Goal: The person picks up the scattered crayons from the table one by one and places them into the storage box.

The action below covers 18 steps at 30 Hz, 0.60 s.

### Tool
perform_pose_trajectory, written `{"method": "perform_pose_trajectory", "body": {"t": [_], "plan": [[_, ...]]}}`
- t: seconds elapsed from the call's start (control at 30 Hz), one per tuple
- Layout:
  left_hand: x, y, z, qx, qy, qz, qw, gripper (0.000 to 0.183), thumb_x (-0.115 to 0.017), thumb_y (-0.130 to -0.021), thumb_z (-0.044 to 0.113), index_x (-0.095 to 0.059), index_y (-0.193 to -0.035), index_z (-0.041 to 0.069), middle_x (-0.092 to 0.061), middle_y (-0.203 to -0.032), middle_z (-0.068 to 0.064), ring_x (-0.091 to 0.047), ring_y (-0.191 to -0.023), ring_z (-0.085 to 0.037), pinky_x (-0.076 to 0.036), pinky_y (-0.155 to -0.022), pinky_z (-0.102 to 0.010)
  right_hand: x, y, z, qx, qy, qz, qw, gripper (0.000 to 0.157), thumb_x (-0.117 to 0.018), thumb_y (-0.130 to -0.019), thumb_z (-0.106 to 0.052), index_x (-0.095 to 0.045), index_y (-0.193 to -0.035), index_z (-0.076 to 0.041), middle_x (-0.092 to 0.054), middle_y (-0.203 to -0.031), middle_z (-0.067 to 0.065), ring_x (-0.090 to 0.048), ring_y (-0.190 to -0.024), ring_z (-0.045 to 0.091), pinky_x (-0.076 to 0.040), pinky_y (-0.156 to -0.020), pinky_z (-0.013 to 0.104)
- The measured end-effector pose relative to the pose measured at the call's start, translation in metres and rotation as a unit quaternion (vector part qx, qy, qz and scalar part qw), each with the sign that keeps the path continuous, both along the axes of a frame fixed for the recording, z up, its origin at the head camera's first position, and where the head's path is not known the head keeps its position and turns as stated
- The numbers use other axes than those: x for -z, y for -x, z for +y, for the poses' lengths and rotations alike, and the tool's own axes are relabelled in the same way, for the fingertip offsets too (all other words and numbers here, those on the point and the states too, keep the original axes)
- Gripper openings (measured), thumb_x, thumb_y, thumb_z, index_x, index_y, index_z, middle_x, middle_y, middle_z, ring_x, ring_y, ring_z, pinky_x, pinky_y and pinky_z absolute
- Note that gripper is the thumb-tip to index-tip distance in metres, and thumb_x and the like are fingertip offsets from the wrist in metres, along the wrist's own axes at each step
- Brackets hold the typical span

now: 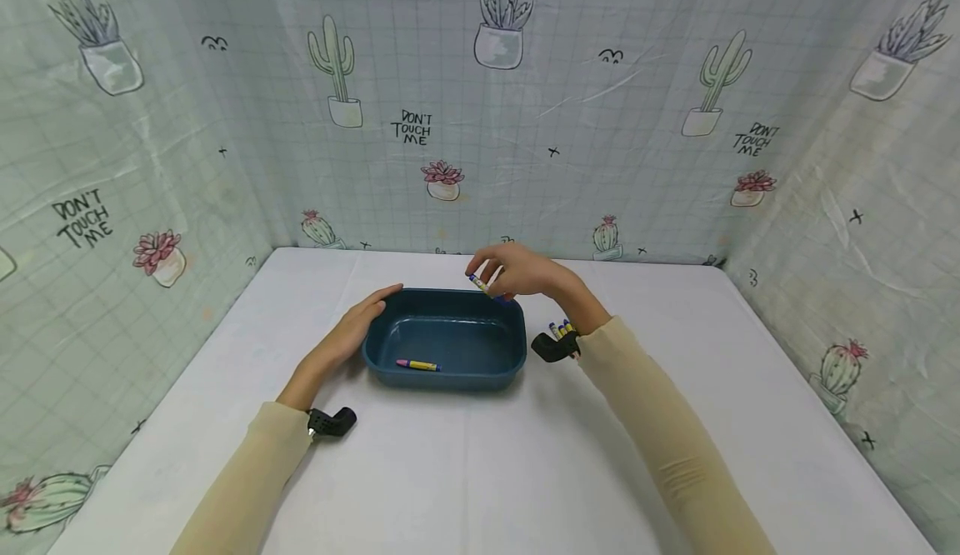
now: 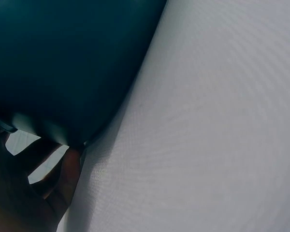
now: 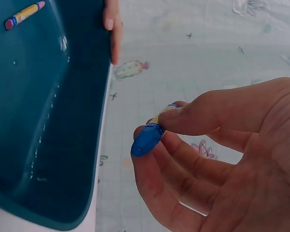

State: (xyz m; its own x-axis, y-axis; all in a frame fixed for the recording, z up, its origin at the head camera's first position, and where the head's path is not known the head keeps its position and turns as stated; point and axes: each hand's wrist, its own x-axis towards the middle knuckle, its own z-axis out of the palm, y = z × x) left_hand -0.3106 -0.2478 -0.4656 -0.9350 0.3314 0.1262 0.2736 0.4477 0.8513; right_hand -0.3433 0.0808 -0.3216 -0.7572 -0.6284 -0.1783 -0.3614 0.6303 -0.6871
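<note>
A blue crayon with a yellow wrapper is pinched between the thumb and fingers of my right hand. The right hand is raised at the far right side of a dark teal rectangular bin. My left hand rests against the bin's left end, its fingers reaching along the far left corner and touching the rim. Inside the bin, near its front wall, lies a pink crayon with a yellow and blue wrapper. More crayons lie to the right of the bin, partly hidden by the right wrist.
The bin stands on a white-covered table. Behind it hangs a grid-patterned curtain printed with cacti, and the curtain continues along both sides. A black wrist device is worn on the left arm, another on the right.
</note>
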Motion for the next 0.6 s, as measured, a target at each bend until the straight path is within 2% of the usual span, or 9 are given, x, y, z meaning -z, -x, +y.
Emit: {"method": "perform_pose_trajectory", "body": {"t": [0.13, 0.27, 0.43, 0.6], "plan": [[0.001, 0.0, -0.001, 0.0, 0.0, 0.0, 1.0, 0.05, -0.025, -0.115, 0.029, -0.032, -0.164, 0.021, -0.027, -0.172, -0.008, -0.016, -0.162, -0.035, -0.01, -0.129, -0.065, 0.0, 0.002, -0.008, -0.018, -0.004, -0.002, 1.0, 0.044, -0.062, -0.094, -0.001, -0.064, -0.137, -0.013, -0.067, -0.13, 0.019, -0.071, -0.098, 0.029, -0.063, -0.085, 0.048], [0.001, 0.0, -0.001, 0.001, 0.0, 0.0, 1.0, 0.05, -0.025, -0.115, 0.028, -0.032, -0.164, 0.021, -0.026, -0.172, -0.008, -0.016, -0.162, -0.036, -0.01, -0.129, -0.065, 0.0, 0.006, -0.016, -0.034, -0.01, -0.003, 0.999, 0.044, -0.063, -0.093, -0.002, -0.065, -0.135, -0.013, -0.067, -0.13, 0.02, -0.072, -0.095, 0.03, -0.063, -0.083, 0.045], [0.001, 0.001, -0.001, 0.0, -0.002, -0.003, 1.0, 0.05, -0.025, -0.115, 0.03, -0.033, -0.163, 0.021, -0.027, -0.172, -0.008, -0.017, -0.161, -0.037, -0.011, -0.128, -0.066, 0.0, 0.008, -0.027, -0.053, -0.023, -0.01, 0.998, 0.043, -0.064, -0.092, -0.001, -0.065, -0.134, -0.013, -0.066, -0.132, 0.02, -0.071, -0.106, 0.034, -0.063, -0.08, 0.037], [0.0, 0.001, -0.001, -0.001, -0.006, -0.005, 1.0, 0.05, -0.025, -0.115, 0.029, -0.032, -0.164, 0.02, -0.028, -0.172, -0.009, -0.018, -0.161, -0.037, -0.012, -0.128, -0.066, 0.003, 0.013, -0.037, -0.095, -0.035, -0.015, 0.995, 0.044, -0.063, -0.094, -0.001, -0.063, -0.137, -0.01, -0.066, -0.132, 0.017, -0.071, -0.109, 0.036, -0.063, -0.085, 0.044]]}}
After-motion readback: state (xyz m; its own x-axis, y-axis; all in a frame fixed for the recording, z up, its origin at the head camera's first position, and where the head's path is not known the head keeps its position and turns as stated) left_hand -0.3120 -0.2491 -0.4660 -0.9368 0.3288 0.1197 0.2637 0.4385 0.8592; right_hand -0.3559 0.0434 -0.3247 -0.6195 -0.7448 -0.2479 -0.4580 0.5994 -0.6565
